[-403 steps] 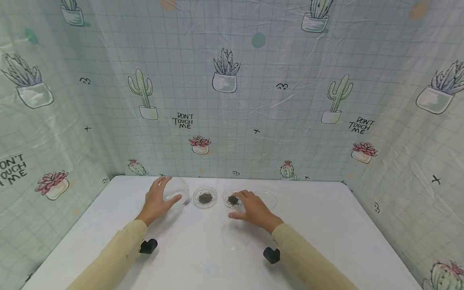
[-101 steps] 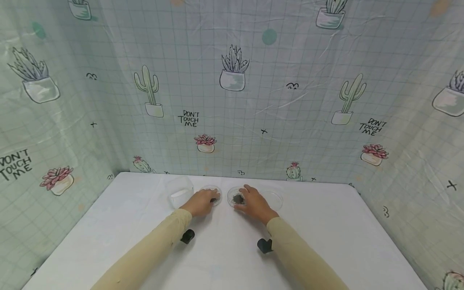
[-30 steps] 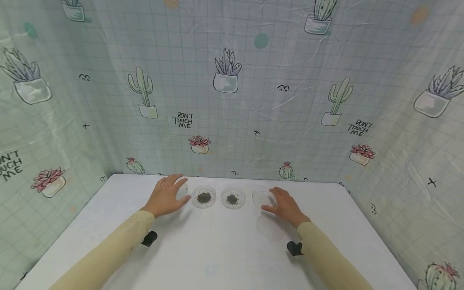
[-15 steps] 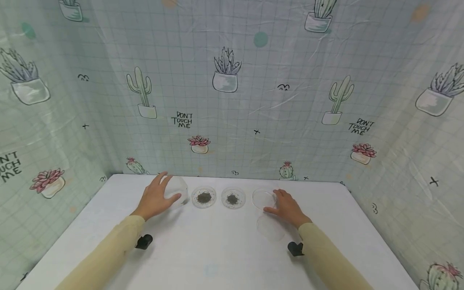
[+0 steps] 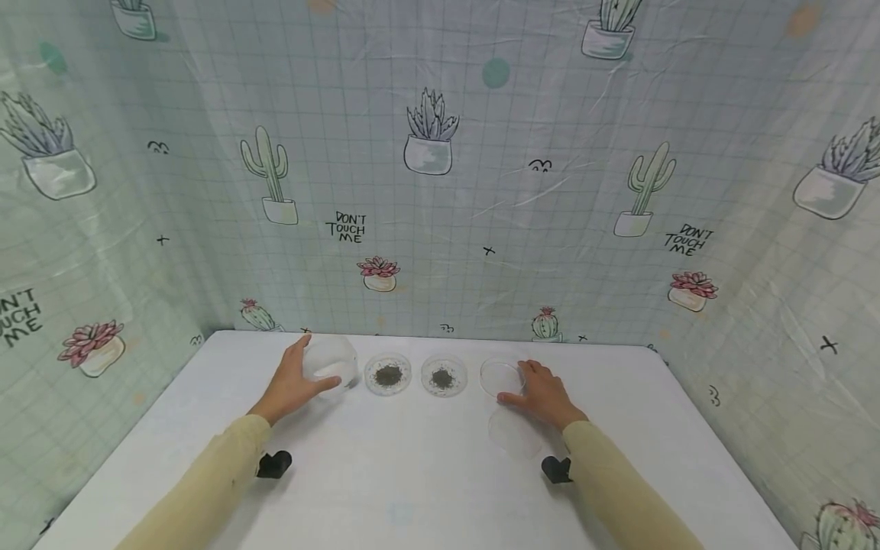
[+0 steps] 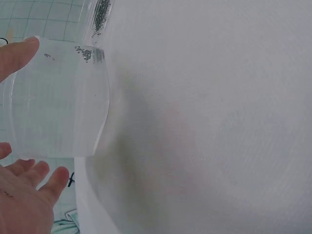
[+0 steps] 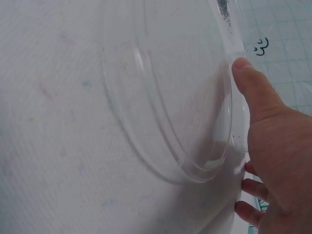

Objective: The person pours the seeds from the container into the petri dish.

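In the head view my left hand (image 5: pixel 285 382) is spread at the left side of a squat clear container (image 5: pixel 344 359). In the left wrist view the thumb (image 6: pixel 24 51) overlaps its rim; contact is hard to tell. My right hand (image 5: pixel 548 396) is at the right edge of a clear petri dish (image 5: pixel 501 379), thumb in front and fingers behind. A clear lid (image 5: pixel 516 432) lies before that dish and fills much of the right wrist view. Between the hands stand a left petri dish (image 5: pixel 388 376) and a right petri dish (image 5: pixel 443 377), each holding dark granules.
The containers form a row near the back of the white table (image 5: pixel 412 473). A patterned curtain (image 5: pixel 440 214) with printed cacti hangs behind the table and on both sides.
Earlier my hands were at the two granule dishes. Since then the right moved right to the end dish and the left returned to the clear container, lately easing left and spreading wider.
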The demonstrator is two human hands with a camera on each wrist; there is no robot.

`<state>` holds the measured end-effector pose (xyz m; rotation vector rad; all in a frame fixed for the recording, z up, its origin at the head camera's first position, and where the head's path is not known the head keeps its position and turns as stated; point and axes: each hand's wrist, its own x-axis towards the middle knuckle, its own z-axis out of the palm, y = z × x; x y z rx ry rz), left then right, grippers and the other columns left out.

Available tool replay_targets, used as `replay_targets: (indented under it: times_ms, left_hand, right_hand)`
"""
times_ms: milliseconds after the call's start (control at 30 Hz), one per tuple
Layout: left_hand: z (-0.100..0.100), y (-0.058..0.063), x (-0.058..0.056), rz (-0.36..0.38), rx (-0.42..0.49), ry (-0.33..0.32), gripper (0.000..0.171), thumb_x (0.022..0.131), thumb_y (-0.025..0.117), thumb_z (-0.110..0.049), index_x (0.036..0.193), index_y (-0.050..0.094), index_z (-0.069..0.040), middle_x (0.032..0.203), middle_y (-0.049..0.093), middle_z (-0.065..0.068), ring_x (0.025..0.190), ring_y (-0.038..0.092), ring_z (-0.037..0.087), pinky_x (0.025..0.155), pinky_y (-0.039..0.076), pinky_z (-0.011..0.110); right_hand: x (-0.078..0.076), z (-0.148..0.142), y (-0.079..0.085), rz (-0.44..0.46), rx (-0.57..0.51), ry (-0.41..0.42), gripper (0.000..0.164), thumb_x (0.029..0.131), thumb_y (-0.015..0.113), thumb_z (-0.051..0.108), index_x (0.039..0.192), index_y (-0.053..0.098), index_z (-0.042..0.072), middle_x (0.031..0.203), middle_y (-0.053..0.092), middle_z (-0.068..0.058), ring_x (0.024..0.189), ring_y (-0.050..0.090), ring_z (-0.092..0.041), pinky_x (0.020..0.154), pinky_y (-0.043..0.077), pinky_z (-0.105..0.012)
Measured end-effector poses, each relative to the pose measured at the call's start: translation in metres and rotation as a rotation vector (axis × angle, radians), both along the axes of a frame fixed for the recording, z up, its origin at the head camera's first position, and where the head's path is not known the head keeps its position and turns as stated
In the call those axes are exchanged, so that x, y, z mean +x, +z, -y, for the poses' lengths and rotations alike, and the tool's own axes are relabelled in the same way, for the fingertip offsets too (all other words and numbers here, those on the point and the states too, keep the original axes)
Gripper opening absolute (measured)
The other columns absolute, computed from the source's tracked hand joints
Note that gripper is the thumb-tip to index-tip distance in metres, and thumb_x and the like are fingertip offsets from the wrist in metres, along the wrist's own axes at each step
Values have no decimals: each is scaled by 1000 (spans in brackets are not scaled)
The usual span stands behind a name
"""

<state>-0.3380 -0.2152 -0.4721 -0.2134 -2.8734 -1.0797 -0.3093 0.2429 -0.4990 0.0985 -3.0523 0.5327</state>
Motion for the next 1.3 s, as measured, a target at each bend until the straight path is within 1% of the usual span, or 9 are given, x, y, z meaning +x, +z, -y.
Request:
replay_targets:
  times_ms: [167, 300, 400, 500, 600, 700, 867, 1100, 1300]
  left_hand:
    - [-1, -7, -2, 45, 60, 14, 111, 80, 77, -38, 154, 3, -1, 156, 14, 30, 142, 20, 49, 114, 23, 64]
    - [-1, -14, -3, 69, 124, 27, 111, 80, 78, -33, 153, 0, -2, 156, 15, 30, 142, 21, 48, 114, 29, 60]
    - [-3, -17, -2, 88, 166, 34, 109, 81, 77, -30, 153, -1, -3, 155, 18, 29, 141, 24, 48, 113, 32, 57]
    - [-5, -17, -1, 105, 183, 37, 109, 82, 77, -30, 153, -1, -4, 155, 20, 28, 140, 25, 49, 112, 33, 57]
    - [-6, -18, 0, 114, 177, 39, 108, 82, 76, -32, 153, -1, -5, 155, 21, 26, 140, 26, 50, 112, 34, 57]
    - [-5, -17, -1, 94, 182, 34, 106, 83, 75, -31, 153, 0, -6, 155, 23, 26, 140, 26, 50, 111, 35, 57]
    - [-3, -15, -4, 30, 198, 21, 104, 83, 76, -27, 154, 2, -7, 155, 26, 25, 141, 27, 48, 111, 37, 56]
    - [-7, -3, -2, -20, 199, 9, 105, 83, 76, -30, 154, 3, -8, 153, 28, 24, 139, 30, 47, 110, 39, 54]
    - [-10, 5, 0, -44, 198, -6, 103, 83, 76, -31, 155, 4, -11, 155, 27, 21, 139, 32, 45, 109, 40, 54]
  right_hand:
    - [2, 2, 2, -3, 1, -5, 93, 79, 71, 58, 143, 40, -2, 145, 43, -25, 134, 40, -43, 109, 32, -65]
    - [2, 4, 2, 6, 8, -17, 92, 80, 69, 59, 144, 39, -1, 145, 43, -25, 135, 40, -43, 109, 32, -65]
    - [2, 5, 2, 9, 11, -26, 91, 81, 68, 58, 144, 39, 0, 144, 45, -25, 134, 41, -43, 108, 33, -65]
    - [1, 5, 2, 3, 16, -22, 88, 81, 69, 56, 143, 41, 0, 143, 47, -24, 132, 43, -44, 106, 34, -66]
    - [0, 5, 1, 1, 26, -18, 86, 82, 68, 56, 143, 42, 0, 142, 47, -24, 131, 44, -43, 105, 35, -66]
    - [-1, 5, 0, 1, 45, -18, 86, 83, 67, 57, 143, 42, 1, 142, 48, -23, 131, 45, -43, 105, 36, -65]
    - [-1, 6, -1, -12, 59, -15, 86, 82, 66, 59, 142, 44, 1, 140, 49, -23, 129, 46, -42, 103, 38, -65]
    - [1, 6, -1, -36, 51, -17, 83, 82, 66, 58, 140, 44, 3, 137, 51, -21, 126, 48, -39, 99, 38, -66]
    - [2, 9, -2, -16, 47, -29, 81, 83, 66, 57, 141, 43, 5, 140, 48, -19, 130, 44, -38, 102, 36, -65]
